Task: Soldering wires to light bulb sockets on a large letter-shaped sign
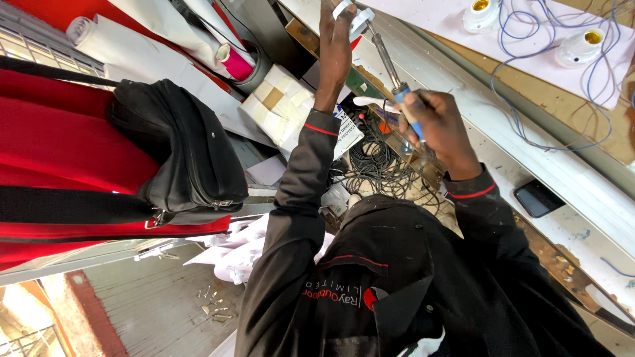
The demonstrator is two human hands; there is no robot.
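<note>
A pale workbench [529,142] runs diagonally across the right of the view, with a dark phone [537,198] lying flat on it and two white lamp holders [581,46] wired with loose blue wire [529,39] on a board beyond. To the left, a black shoulder bag [178,152] is seen resting on red fabric [59,139], with rolled white sheets [132,46] above it and a tangle of black cable [374,165] lower down between the arms.

A long screwdriver [390,69] with a metal shaft and a blue-and-white handle is held in the right hand [440,129], which is closed firmly round the handle. Its long axis is laid up and away from that hand, slanting toward the top of the view, so that the tip is carried to a small white fitting [354,16].

That fitting is gripped by the left hand [336,43], the fingers being wrapped round it; it is held out at arm's length, well above the right hand. The fitting therefore lies straight along the shaft from the right hand's grip, and the left hand is the nearer of the two to it. Whether the tip is actually seated in the fitting cannot be told, since the contact point is cut by the frame edge and partly covered by fingers.
</note>
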